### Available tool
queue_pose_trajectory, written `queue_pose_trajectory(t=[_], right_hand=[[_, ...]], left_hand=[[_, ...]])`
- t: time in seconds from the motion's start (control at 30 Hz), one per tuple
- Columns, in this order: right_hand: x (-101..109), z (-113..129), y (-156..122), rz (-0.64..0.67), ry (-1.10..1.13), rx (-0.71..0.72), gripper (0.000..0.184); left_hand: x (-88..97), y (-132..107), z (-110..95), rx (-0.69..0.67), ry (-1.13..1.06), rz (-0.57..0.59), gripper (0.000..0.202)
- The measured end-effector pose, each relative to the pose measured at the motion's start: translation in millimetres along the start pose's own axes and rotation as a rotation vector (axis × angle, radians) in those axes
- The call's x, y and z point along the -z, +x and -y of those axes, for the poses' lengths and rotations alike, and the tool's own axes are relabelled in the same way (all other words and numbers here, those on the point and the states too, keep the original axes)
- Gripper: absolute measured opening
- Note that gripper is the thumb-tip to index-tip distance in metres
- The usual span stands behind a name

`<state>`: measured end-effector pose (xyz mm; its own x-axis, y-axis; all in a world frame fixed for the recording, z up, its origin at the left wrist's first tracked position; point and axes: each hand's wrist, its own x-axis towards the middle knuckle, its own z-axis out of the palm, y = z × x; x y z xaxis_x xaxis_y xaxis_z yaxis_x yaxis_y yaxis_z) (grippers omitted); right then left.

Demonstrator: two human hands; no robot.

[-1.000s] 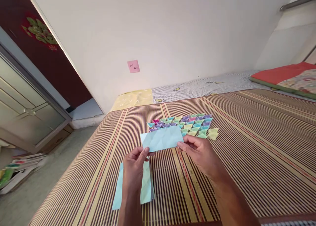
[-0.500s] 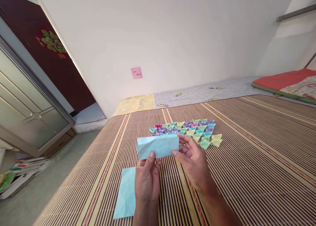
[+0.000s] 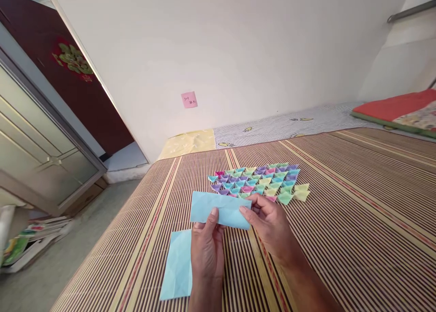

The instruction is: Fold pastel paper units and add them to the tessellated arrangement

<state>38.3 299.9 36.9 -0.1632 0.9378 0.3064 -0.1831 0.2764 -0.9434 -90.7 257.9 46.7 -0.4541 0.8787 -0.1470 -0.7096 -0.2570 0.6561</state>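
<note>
A folded strip of light blue paper (image 3: 225,206) is held up above the striped mat, tilted slightly down to the right. My left hand (image 3: 208,246) pinches its lower edge, thumb in front and fingers behind. At the right end, my right hand (image 3: 269,221) grips the paper between thumb and fingers. Another light blue sheet (image 3: 177,266), creased, lies on the mat beside my left wrist, which covers part of it. Beyond the strip stand rows of small folded paper boats (image 3: 255,180) in purple, blue, green, yellow and pink; the strip hides some at the front.
The striped mat (image 3: 340,203) covers the bed-like surface up to a patterned cloth (image 3: 265,128) along the wall. A pink note (image 3: 189,99) is stuck on the wall. Folded red bedding (image 3: 391,105) lies at the far right. A stack of papers (image 3: 34,239) sits on the floor at left.
The paper strip has turned, its right end now lower, and its front face looks flatter. Both hands have shifted slightly, still holding it. More of the boats show behind it.
</note>
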Motion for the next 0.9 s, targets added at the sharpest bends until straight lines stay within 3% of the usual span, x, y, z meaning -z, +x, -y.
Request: queue_pose_trajectory(t=[0.07, 0.23, 0.4, 0.63, 0.9], right_hand=[[5.4, 5.6, 0.0, 0.005, -0.053, 0.046, 0.013], [24.7, 22.3, -1.7, 0.164, -0.390, 0.294, 0.053], [28.3, 19.8, -3.0, 0.333, -0.483, 0.321, 0.055], [16.7, 17.0, -2.1, 0.227, -0.357, 0.354, 0.028], [16.5, 18.4, -3.6, 0.300, -0.474, 0.418, 0.052]], left_hand=[[2.5, 1.8, -1.8, -0.002, 0.001, -0.022, 0.029], [10.0, 8.9, -8.1, 0.021, 0.036, -0.036, 0.028], [8.5, 8.4, -10.1, 0.067, 0.046, 0.003, 0.029], [-0.3, 0.7, -6.0, 0.057, 0.005, 0.021, 0.038], [-8.8, -6.2, -11.4, 0.171, -0.047, 0.002, 0.051]])
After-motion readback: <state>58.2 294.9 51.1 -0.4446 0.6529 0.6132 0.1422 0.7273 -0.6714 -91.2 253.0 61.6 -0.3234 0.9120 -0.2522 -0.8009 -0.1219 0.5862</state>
